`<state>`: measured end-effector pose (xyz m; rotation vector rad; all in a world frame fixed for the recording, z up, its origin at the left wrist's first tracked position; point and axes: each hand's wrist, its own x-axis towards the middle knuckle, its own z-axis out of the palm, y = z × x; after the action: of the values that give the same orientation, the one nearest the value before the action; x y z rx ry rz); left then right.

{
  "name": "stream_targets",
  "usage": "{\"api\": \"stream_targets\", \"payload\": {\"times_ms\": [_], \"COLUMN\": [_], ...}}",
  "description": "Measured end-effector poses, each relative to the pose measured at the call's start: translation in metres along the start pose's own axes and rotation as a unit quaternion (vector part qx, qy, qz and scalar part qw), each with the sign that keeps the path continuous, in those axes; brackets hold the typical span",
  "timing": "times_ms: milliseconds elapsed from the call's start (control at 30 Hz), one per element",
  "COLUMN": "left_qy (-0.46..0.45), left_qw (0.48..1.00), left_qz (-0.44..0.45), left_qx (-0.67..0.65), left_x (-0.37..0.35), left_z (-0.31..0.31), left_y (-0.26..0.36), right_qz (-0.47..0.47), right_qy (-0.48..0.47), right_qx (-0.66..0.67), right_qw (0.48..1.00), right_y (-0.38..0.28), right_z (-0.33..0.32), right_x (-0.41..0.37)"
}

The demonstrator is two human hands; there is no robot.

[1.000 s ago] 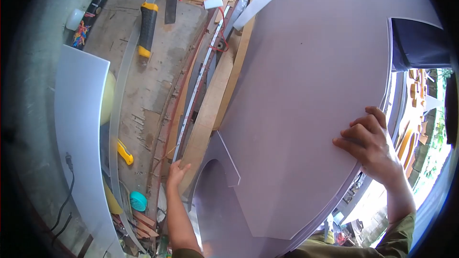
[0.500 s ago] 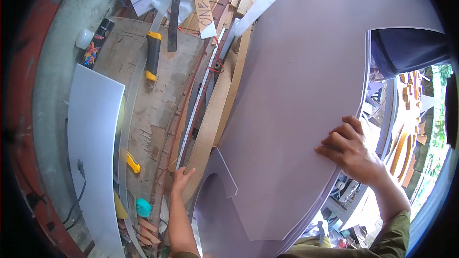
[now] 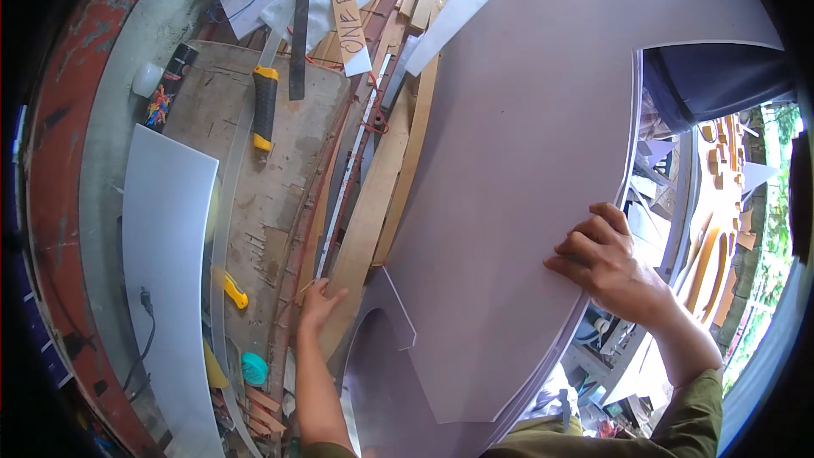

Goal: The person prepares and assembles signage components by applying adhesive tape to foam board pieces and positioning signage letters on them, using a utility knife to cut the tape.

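Observation:
A large grey-mauve sheet (image 3: 509, 203) covers the middle and right, lying over other sheets with cut edges. My right hand (image 3: 612, 261) grips its right edge, knuckles bent, fingers on top and the thumb side hidden. On the left, my left hand (image 3: 317, 305) rests at the near end of a long wooden board (image 3: 373, 199), thumb spread from the fingers. Its fingertips are right at the lower end of a thin white marked strip (image 3: 348, 170). A small yellowish stick shows beside those fingertips.
A hand saw (image 3: 264, 110) with a yellow-black handle and a yellow cutter (image 3: 235, 290) lie left. Nearby are a white curved panel (image 3: 168, 254), a teal round lid (image 3: 253, 368) and a lettered cardboard strip (image 3: 346, 13). Dark clothing of a person (image 3: 721, 80) shows upper right.
The whole view has shifted slightly, moving most things a little left. Both hands keep their places at the sheet's edge and the board. A fingertip at the top edge is out of sight now.

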<state>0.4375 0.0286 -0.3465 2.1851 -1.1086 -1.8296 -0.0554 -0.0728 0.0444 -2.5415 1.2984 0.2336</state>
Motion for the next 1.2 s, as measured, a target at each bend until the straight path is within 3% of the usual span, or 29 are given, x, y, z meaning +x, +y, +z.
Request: {"api": "stream_targets", "payload": {"times_ms": [67,267,367,467,600,800,900,1000,1033,1100,1200], "left_qy": [-0.068,0.141,0.105,0.081,0.062,0.101,0.084,0.138,0.138,0.136,-0.029], "left_qw": [0.997,0.978,0.994,0.982,0.988,0.971,0.976,0.964,0.970,0.976,0.992], "left_qz": [0.024,0.150,0.040,0.050,0.137,0.168,0.123,0.113,0.128,0.156,0.122], "left_qx": [-0.010,0.041,0.007,-0.166,0.029,0.138,0.158,0.197,0.155,0.069,-0.029], "left_x": [-0.005,0.050,-0.025,-0.016,-0.047,-0.047,-0.046,-0.034,-0.025,-0.011,-0.016], "left_z": [-0.004,0.007,-0.010,-0.019,-0.010,0.000,-0.004,0.000,0.001,0.006,-0.004], "left_y": [0.012,-0.066,0.052,0.037,0.094,0.070,0.072,0.079,0.071,0.067,0.088], "right_qz": [0.004,-0.003,-0.003,0.002,0.011,0.014,0.015,0.017,0.017,0.016,0.011], "right_qy": [0.000,0.010,0.014,0.011,0.014,0.016,0.018,0.021,0.021,0.020,0.026], "right_qx": [-0.001,0.000,-0.001,-0.003,0.002,0.007,0.010,0.007,0.007,0.007,0.005], "right_qw": [1.000,1.000,1.000,1.000,1.000,1.000,1.000,1.000,1.000,1.000,1.000], "right_y": [-0.001,0.002,0.002,0.002,0.000,0.000,0.000,0.000,0.000,-0.001,-0.001], "right_z": [-0.001,0.004,0.007,0.006,0.009,0.010,0.009,0.010,0.010,0.010,0.009], "right_x": [0.001,-0.001,0.000,0.000,0.000,-0.001,0.000,-0.001,-0.001,-0.001,0.000]}}
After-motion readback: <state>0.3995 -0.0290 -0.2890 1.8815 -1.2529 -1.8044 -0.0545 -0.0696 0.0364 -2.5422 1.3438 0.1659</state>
